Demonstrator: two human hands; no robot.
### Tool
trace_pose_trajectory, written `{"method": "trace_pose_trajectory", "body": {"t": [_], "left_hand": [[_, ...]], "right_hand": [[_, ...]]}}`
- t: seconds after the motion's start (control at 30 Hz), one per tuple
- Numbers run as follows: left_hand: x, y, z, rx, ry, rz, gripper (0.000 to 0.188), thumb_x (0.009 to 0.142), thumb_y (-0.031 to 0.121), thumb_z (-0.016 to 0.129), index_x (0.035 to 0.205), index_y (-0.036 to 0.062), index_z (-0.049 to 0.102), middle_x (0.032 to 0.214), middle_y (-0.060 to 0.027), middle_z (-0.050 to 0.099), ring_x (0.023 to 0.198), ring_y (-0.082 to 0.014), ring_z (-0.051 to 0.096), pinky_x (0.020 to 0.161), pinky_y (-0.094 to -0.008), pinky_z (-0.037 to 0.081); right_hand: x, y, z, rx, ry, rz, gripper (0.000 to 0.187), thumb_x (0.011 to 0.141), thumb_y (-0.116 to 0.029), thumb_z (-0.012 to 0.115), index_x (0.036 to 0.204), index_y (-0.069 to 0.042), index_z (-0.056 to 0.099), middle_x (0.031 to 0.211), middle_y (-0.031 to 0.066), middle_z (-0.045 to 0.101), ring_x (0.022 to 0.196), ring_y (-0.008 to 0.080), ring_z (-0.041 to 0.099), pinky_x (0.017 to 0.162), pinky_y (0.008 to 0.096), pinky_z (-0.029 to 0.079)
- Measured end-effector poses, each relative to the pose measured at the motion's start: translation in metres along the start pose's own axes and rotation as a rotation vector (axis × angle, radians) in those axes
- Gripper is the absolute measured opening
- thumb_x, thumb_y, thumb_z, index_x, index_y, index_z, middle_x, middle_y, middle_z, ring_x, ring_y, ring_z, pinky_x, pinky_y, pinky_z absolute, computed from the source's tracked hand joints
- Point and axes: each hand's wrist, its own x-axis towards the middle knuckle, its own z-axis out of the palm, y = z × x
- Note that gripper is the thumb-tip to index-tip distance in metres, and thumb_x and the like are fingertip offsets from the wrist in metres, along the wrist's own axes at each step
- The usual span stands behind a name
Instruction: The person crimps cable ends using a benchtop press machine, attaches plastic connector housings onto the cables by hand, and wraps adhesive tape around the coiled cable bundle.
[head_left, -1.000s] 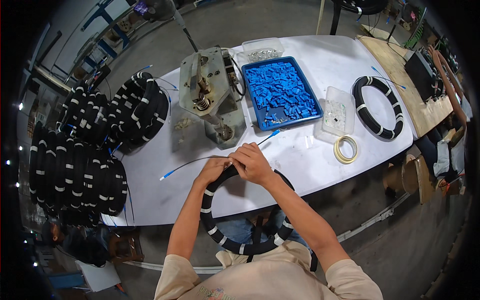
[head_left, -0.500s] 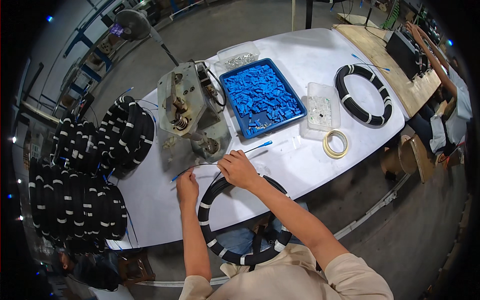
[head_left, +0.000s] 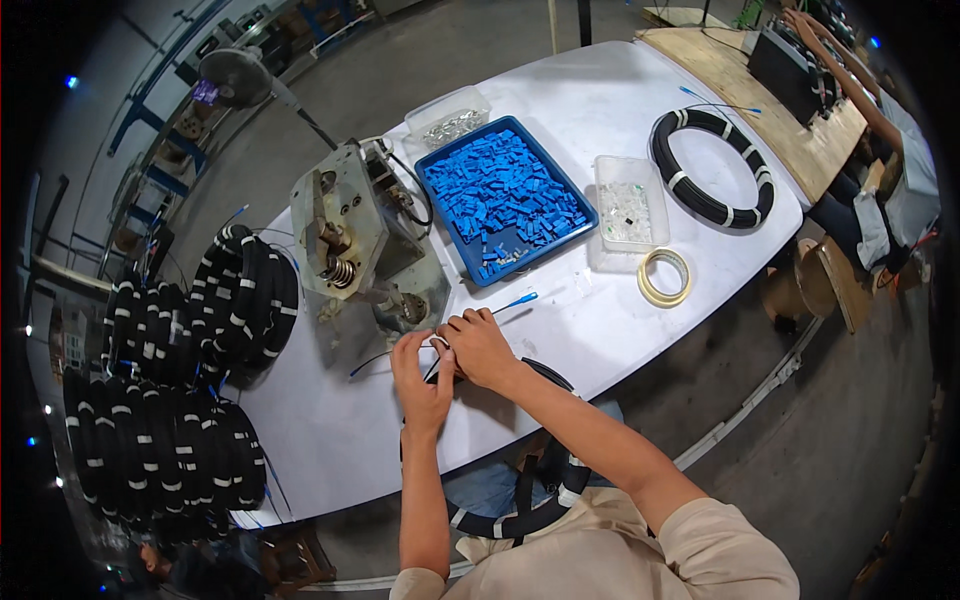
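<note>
A coil of black cable (head_left: 535, 518) bound with white bands leans over the front edge of the table, against my body. My right hand (head_left: 482, 350) is closed around the thin black cable ends above the coil. One end with a blue connector (head_left: 524, 301) sticks out to its right, while another thin cable end (head_left: 370, 364) runs out to the left. My left hand (head_left: 424, 388) meets the right one, its thumb and fingers bent together at the cable. A small white bit (head_left: 438, 342) shows between the hands; its kind is unclear. The fingers partly hide the cable there.
A metal hand press (head_left: 350, 220) stands behind my hands. Beyond are a blue tray (head_left: 585, 228) of blue plastic parts, clear boxes (head_left: 630, 238), a tape roll (head_left: 665, 278) and another cable coil (head_left: 680, 185). Stacked coils (head_left: 165, 450) fill the left. A person works far right.
My left hand has left the cable's left end and moved right, up against my right hand. A white bit now shows between them. The whole view has shifted slightly.
</note>
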Motion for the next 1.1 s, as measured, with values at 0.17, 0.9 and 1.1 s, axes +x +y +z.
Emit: {"method": "trace_pose_trajectory", "body": {"t": [0.17,0.9,1.1], "left_hand": [[-0.003,0.003,0.007,0.333,-0.369,0.113,0.062,0.085,0.041,0.069,0.131,0.0038,0.052,0.114,-0.016,0.056,0.112,-0.0356,0.047,0.099,-0.0456,0.034],[0.035,0.049,0.098,0.261,-0.339,-0.146,0.078,0.068,0.04,0.084,0.13,0.0026,0.054,0.124,-0.0166,0.051,0.115,-0.0374,0.044,0.099,-0.0495,0.034],[0.071,0.105,0.082,0.372,-0.477,-0.063,0.078,0.08,0.035,0.076,0.143,0.005,0.042,0.143,-0.0222,0.039,0.131,-0.0408,0.034,0.109,-0.0511,0.026]], "right_hand": [[-0.015,0.013,-0.035,-0.152,-0.066,0.151,0.021,0.089,-0.027,0.06,0.084,-0.007,0.065,0.082,0.0094,0.062,0.084,0.0291,0.055,0.081,0.0422,0.039],[-0.003,0.119,-0.137,0.591,0.123,0.509,0.022,0.08,-0.008,0.074,0.1,-0.003,0.066,0.092,0.0095,0.071,0.078,0.0218,0.069,0.07,0.0315,0.053],[-0.008,0.136,-0.13,1.079,0.341,0.734,0.033,0.076,-0.003,0.08,0.096,-0.003,0.053,0.084,0.0046,0.067,0.077,0.007,0.063,0.064,0.0216,0.049]]}}
